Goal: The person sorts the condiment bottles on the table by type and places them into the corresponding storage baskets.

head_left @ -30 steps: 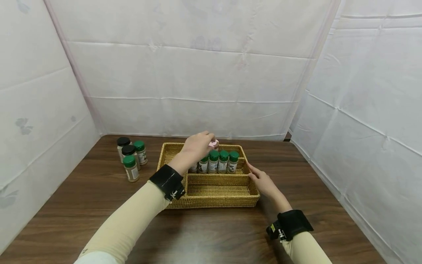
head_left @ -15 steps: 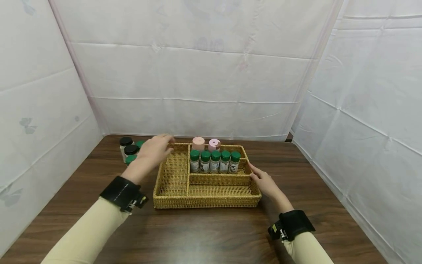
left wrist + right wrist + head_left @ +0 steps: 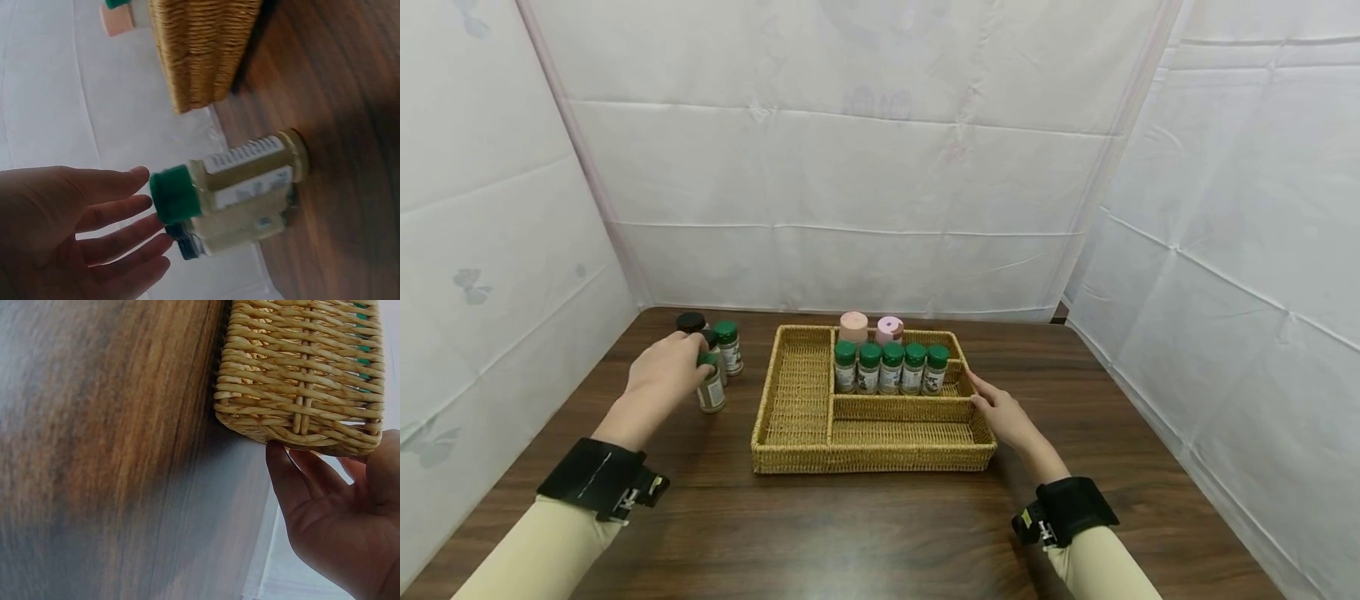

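Note:
My left hand (image 3: 664, 368) is at a green-capped spice jar (image 3: 712, 397) on the table's left. In the left wrist view its thumb and fingertips (image 3: 140, 175) are right at the green cap (image 3: 175, 195), fingers loosely extended and not wrapped round it. The jar stands upright, with a black-capped jar (image 3: 240, 231) behind it. My right hand (image 3: 1006, 419) rests against the right end of a divided wicker basket (image 3: 872, 458); in the right wrist view its fingers (image 3: 289, 481) touch the woven end wall, thumb near the rim. Several green-capped jars (image 3: 890, 375) stand in the basket's middle compartment.
A pink roll (image 3: 853, 327) and a lilac one (image 3: 890, 329) stand in the back compartment. Beyond my left hand are another black-capped jar (image 3: 691, 321) and a green-capped jar (image 3: 728, 350). White cloth walls (image 3: 850, 208) surround the wooden table (image 3: 850, 533).
My left hand has left the lilac roll at the back of the basket and moved left to the jars on the table. The right hand stays at the basket's right end.

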`<state>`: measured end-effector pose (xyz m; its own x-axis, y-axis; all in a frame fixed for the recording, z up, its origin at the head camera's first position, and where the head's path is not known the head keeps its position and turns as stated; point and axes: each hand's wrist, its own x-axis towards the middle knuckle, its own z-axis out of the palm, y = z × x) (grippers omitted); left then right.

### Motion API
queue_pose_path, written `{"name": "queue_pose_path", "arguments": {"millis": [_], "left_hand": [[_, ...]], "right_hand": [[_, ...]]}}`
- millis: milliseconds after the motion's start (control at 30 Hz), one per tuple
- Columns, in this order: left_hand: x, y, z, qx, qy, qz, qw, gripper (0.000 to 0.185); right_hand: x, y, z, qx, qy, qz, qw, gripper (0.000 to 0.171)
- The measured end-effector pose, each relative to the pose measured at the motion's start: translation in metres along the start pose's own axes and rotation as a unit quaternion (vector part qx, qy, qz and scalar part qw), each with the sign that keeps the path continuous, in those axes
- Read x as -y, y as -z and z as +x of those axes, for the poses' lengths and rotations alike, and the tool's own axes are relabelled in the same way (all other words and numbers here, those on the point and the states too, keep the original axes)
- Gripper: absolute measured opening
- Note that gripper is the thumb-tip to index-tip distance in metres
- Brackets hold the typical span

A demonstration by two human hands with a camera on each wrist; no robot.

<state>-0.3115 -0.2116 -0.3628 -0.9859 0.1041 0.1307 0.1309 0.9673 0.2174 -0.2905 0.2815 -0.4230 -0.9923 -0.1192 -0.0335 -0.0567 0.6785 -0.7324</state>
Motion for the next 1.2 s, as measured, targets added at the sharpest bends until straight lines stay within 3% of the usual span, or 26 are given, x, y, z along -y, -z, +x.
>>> {"name": "queue_pose_path", "arguments": {"millis": [200, 700, 1000, 1200], "left_hand": [[0.007, -0.008, -0.001, -0.003, -0.006, -0.003, 1.0, 0.039], [-0.002, -0.014, 0.0, -0.012, -0.004, -0.015, 0.9998, 0.034], [-0.005, -0.008, -0.004, -0.02, -0.01, -0.029, 0.9993, 0.031], [-0.011, 0.002, -0.009, -0.05, -0.033, -0.037, 0.9975, 0.031]], "right_hand": [[-0.001, -0.001, 0.0, -0.002, -0.002, -0.002, 1.0, 0.054], [0.001, 0.0, 0.0, 0.001, 0.0, 0.0, 1.0, 0.054], [0.003, 0.0, -0.001, 0.005, 0.0, 0.008, 1.0, 0.054], [0.002, 0.001, -0.002, 0.009, -0.001, 0.014, 1.0, 0.054]]}}
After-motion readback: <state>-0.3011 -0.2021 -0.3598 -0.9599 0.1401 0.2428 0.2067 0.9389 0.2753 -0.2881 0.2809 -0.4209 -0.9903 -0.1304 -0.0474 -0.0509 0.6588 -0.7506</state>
